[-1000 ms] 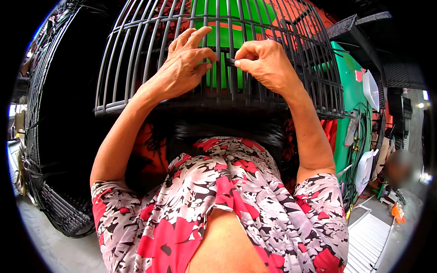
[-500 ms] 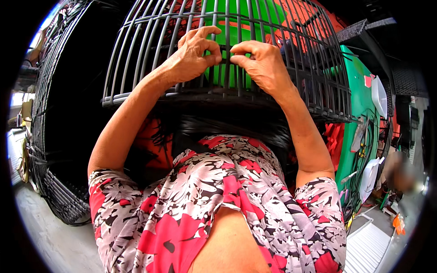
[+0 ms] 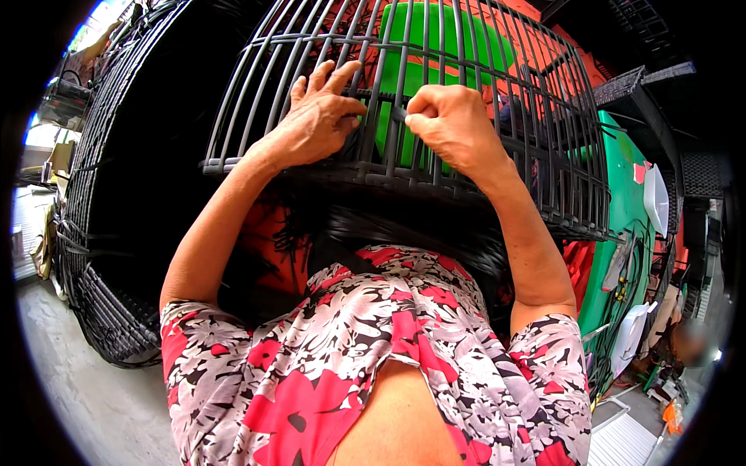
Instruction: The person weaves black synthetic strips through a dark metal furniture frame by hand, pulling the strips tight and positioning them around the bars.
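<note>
A cage-like frame of upright dark grey rattan strands (image 3: 400, 74) stands before me, with a dark woven lower edge (image 3: 373, 172). My left hand (image 3: 318, 116) is at its front, several fingers stretched up and apart, thumb and forefinger curled close to a strand; I see nothing held in it. Just to the right, my right hand (image 3: 454, 124) is closed in a pinch against the strands. A short grey piece of strand shows at its fingertips; the rest of that piece is hidden by the fingers.
Left of me stands a large dark woven piece (image 3: 116, 202). Behind the strands is a bright green panel (image 3: 427, 31). A green board (image 3: 622, 202) with white containers (image 3: 657, 198) is at the right. Loose black strands (image 3: 388, 225) lie below the frame.
The view has shifted, so the frame sits further right. My left fingers have spread upward and drawn away from my right hand. The right fingers have curled tighter into a pinch.
</note>
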`<action>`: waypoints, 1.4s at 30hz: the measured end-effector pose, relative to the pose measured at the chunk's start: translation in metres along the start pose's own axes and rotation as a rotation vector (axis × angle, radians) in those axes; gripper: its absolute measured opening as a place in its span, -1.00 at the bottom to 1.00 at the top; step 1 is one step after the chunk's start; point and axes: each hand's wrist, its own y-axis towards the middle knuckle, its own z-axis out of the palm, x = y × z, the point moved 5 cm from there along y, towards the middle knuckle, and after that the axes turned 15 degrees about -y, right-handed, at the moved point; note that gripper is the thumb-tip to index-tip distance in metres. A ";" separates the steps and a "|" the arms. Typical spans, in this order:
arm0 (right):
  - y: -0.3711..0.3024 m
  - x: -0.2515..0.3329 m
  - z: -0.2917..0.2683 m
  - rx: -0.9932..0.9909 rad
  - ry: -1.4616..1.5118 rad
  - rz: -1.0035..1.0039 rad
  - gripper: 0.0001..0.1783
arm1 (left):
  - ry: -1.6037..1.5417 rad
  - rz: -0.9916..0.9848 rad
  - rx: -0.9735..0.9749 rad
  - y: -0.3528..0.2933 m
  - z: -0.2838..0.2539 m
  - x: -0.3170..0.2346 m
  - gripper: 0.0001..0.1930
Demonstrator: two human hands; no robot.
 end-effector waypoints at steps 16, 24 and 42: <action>0.014 -0.010 0.034 0.209 0.169 0.080 -0.83 | -0.163 0.033 0.095 0.015 0.009 0.011 -0.80; 0.018 0.016 0.031 0.027 0.502 -0.126 -0.76 | -0.628 0.057 -0.037 0.010 -0.054 0.001 -0.97; 0.056 0.031 0.065 0.335 -0.068 -0.071 -0.78 | -0.016 -0.069 0.011 -0.007 -0.016 0.046 -0.71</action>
